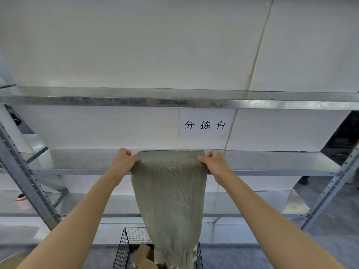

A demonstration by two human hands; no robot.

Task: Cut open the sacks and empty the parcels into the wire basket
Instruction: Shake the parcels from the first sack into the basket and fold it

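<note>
A grey-green woven sack (171,195) hangs upside down in front of me, flat and limp, its frayed open end down inside the black wire basket (124,247). My left hand (124,161) grips the sack's upper left corner and my right hand (213,162) grips the upper right corner, both raised at arm's length. Brown cardboard parcels (143,254) lie in the basket under the sack's mouth.
A galvanised metal rack with several shelves (77,162) stands right behind the sack, backed by white sheeting. A paper sign with three characters (205,124) hangs above the hands. A tape roll (20,197) sits on a lower shelf at far left.
</note>
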